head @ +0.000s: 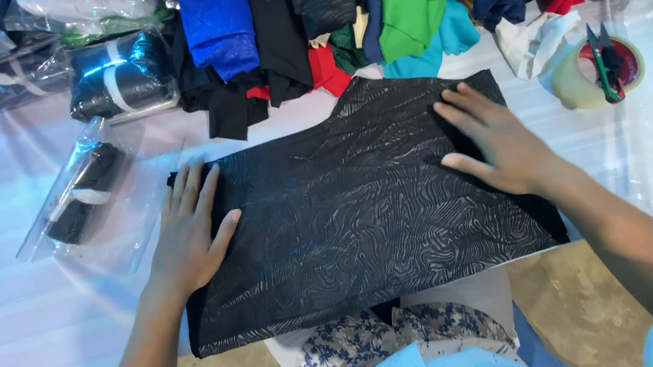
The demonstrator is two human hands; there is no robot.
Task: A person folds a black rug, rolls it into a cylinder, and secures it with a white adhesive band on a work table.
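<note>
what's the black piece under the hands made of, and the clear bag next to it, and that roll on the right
Black piece: seems a thin woven or knit fabric, with a slightly glossy wavy embossed pattern; it lies limp and flat under the left hand and right hand.
Clear bag: transparent plastic film, by its glare and creases.
Roll: probably translucent adhesive tape, yellowish ring.

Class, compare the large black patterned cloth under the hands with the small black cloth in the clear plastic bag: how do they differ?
The large black patterned cloth lies spread flat and unpacked; the small black cloth in the clear plastic bag is rolled up, banded and packed. One fills the table's middle; the other lies at its left. Both are black fabric.
</note>
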